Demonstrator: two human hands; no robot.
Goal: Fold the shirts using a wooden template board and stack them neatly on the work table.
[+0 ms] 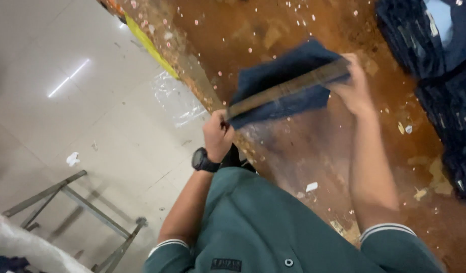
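— Green shirt front (253, 227) sits nearest; what do the hands hold?

— Left hand (218, 135) and right hand (353, 87) each clench an end of a wooden ruler (288, 87), with dark blue cloth (283, 81) folded over it above the worn brown table (314, 146).

— Tip?

— Keep it level and taut. Blur hides the fingers; the denim stack (440, 71), far right, is cut off.
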